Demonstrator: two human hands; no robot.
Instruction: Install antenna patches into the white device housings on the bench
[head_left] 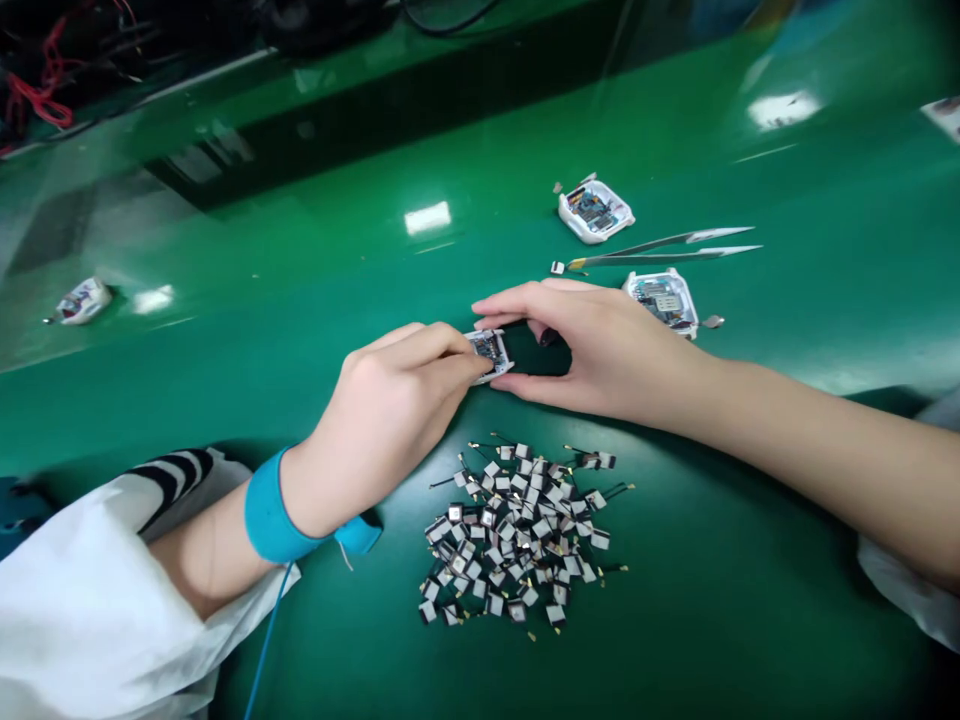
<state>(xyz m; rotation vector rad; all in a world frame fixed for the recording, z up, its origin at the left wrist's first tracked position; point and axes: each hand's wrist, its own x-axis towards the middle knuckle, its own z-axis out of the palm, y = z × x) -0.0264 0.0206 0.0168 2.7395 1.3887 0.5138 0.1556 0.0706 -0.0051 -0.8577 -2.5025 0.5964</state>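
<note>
A small white device casing (491, 352) with electronics inside lies between my hands. My left hand (397, 400), with a blue band on its wrist, has its fingers closed on the casing's left side. My right hand (600, 345) curves around from the right, thumb and index finger at the casing's edges, with a gap inside the curl. Nearer to me is a pile of small grey-white parts (525, 530) with thin black leads. Metal tweezers (667, 248) lie beyond my right hand, near one single small part (557, 268).
Two more open casings sit on the green mat, one past the tweezers (596, 210), one beside my right wrist (664, 298). Another casing (82, 302) lies far left. Red wires (45, 90) are at the upper left. A blue cord (266, 645) hangs from the wristband.
</note>
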